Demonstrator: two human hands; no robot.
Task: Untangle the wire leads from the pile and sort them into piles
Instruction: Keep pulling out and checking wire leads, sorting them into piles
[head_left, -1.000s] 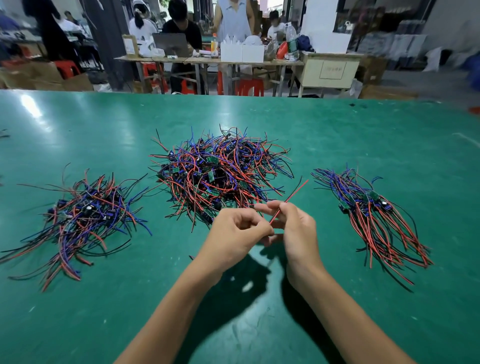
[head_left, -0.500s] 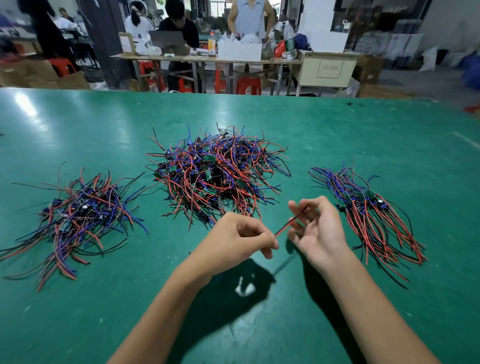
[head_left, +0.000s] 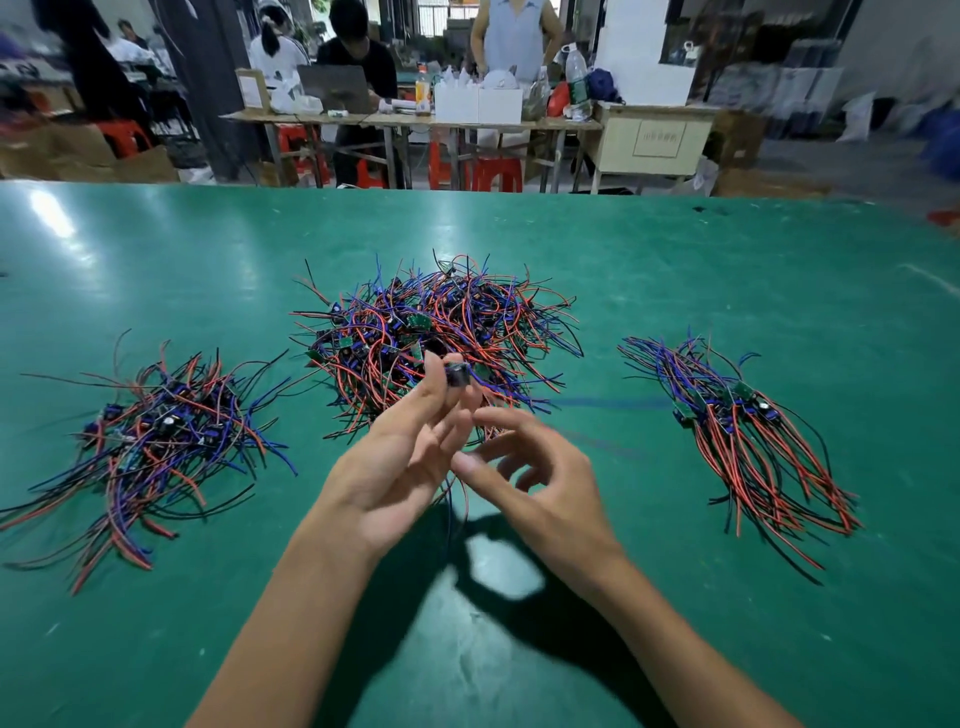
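While the green worktop (head_left: 727, 270) fills most of the view, three heaps of red, blue and black wire leads lie on it, well apart from one another. Biggest is the tangled middle pile (head_left: 436, 338), a knot of leads with small green circuit boards caught among them. To the left sits a looser left pile (head_left: 156, 431), its wires fanning out toward the near edge. On the right lies the right pile (head_left: 737, 431), smaller and neater, with its leads running roughly parallel and slanting toward the lower right.

Both bare forearms reach in from the bottom edge, and the hands meet just in front of the middle pile, above the worktop. Palm turned up, the left hand (head_left: 400, 467) has its grip closed on a single wire lead (head_left: 458, 375): thumb and fingertips pinch the dark component at its top end, a blue wire trails off to the right, and thin red and dark strands hang down between the hands. Just beside it, the right hand (head_left: 535, 488) is blurred; its fingers are loosely curled and spread, its grip wide and holding nothing that shows. Whether it touches the hanging strands cannot be told.
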